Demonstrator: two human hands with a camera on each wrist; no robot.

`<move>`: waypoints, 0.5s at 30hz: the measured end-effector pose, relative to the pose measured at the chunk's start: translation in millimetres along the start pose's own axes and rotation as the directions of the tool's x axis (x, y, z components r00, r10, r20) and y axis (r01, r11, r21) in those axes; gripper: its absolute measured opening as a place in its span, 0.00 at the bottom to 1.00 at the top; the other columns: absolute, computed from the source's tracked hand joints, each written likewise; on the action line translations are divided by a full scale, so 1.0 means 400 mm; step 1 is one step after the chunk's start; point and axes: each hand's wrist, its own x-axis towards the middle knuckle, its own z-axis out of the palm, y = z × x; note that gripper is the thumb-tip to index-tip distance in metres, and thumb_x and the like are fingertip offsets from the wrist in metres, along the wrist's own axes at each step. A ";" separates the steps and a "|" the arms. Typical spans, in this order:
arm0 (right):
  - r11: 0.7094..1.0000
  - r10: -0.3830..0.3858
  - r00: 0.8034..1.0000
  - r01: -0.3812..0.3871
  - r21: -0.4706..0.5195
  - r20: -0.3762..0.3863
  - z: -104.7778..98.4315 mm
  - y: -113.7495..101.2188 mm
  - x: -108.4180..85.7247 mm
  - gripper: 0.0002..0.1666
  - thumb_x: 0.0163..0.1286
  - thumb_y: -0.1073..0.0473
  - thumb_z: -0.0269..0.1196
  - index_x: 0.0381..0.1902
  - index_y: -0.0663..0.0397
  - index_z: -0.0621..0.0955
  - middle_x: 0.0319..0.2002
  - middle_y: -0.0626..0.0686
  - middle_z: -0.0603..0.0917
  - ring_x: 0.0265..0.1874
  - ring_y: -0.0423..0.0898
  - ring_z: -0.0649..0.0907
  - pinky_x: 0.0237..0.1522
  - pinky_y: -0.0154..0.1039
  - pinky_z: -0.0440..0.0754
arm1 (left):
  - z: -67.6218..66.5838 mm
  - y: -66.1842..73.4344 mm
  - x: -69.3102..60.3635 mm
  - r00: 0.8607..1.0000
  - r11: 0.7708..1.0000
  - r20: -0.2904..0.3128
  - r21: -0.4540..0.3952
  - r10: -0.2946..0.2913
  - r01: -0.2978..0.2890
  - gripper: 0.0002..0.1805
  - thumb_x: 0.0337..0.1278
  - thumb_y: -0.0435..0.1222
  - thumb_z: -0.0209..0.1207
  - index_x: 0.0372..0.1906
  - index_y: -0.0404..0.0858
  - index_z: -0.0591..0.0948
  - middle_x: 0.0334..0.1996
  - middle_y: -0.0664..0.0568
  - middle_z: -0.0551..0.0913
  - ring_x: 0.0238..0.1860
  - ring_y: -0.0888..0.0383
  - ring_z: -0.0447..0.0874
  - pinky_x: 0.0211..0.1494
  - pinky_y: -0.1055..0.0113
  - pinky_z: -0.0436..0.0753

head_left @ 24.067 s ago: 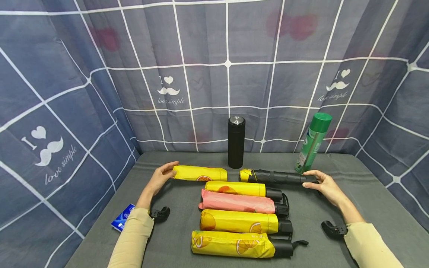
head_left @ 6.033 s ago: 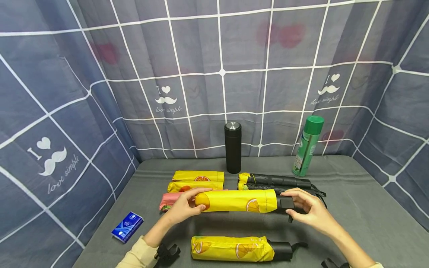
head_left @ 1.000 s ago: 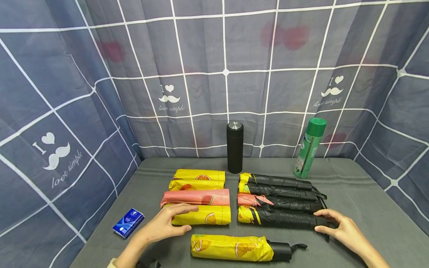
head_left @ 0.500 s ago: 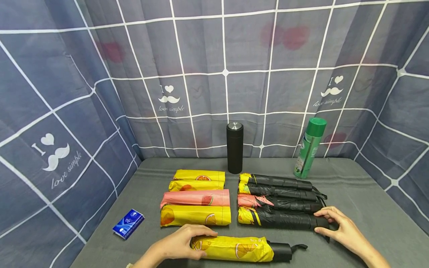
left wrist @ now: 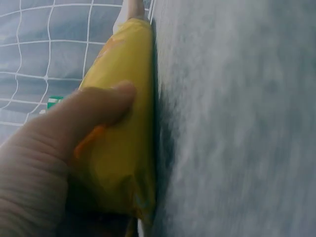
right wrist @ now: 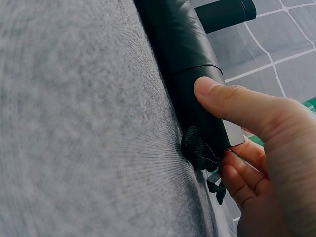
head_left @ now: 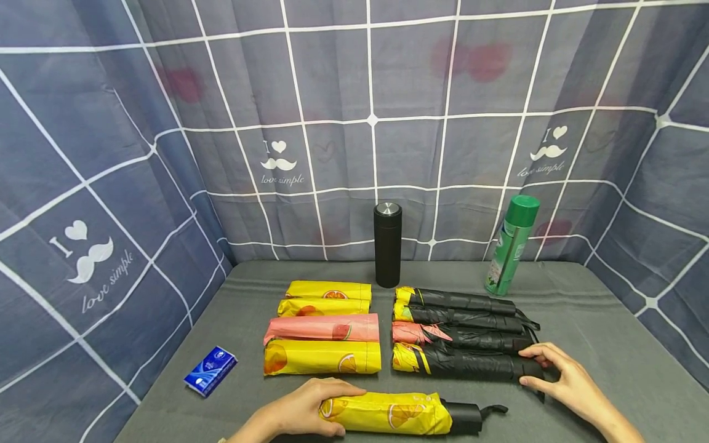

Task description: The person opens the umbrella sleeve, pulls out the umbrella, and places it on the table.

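Observation:
In the head view, my left hand (head_left: 299, 407) grips the left end of a folded umbrella (head_left: 393, 412) in a yellow orange-print sleeve; its black handle points right. The left wrist view shows the thumb across the yellow sleeve (left wrist: 123, 148). At the right, my right hand (head_left: 567, 378) holds the handle end of the nearest bare black umbrella (head_left: 471, 364), thumb on one side and fingers on the other. Its wrist strap (right wrist: 197, 148) hangs by the fingers in the right wrist view. Several bare umbrellas lie in a column, beside a column of flat sleeves, yellow (head_left: 321, 358) and pink (head_left: 327, 327).
At the back stand a black thermos bottle (head_left: 388, 246) and a green spray can (head_left: 512, 246). A blue tissue packet (head_left: 210, 371) lies at the left on the grey tabletop (head_left: 626, 344). Gridded curtains (head_left: 338, 154) enclose the back and sides.
Across the earlier frames, more umbrellas came out of their sleeves, forming two columns. My left hand moved from the nearest empty sleeve to the front umbrella; my right hand stayed at the black handle.

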 end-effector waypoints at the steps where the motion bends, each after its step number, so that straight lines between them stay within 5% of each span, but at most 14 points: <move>1: 1.000 0.004 1.000 -0.004 0.000 0.000 0.000 0.000 0.000 0.28 0.40 0.60 0.79 0.42 0.46 0.82 0.39 0.38 0.77 0.34 0.32 0.74 0.37 0.22 0.67 | 0.001 0.001 0.001 1.000 1.000 0.003 0.008 -0.005 0.005 0.32 0.57 0.41 0.64 0.67 0.47 0.69 0.58 0.58 0.75 0.56 0.62 0.72 0.55 0.64 0.74; 15: 0.996 0.085 0.996 -0.085 0.022 0.021 -0.008 -0.010 0.005 0.24 0.47 0.58 0.76 0.44 0.50 0.81 0.39 0.44 0.80 0.37 0.33 0.78 0.39 0.20 0.70 | 0.021 0.016 0.012 0.989 0.999 -0.140 -0.004 -0.045 0.045 0.32 0.46 0.32 0.67 0.61 0.48 0.76 0.51 0.60 0.80 0.50 0.66 0.75 0.49 0.68 0.77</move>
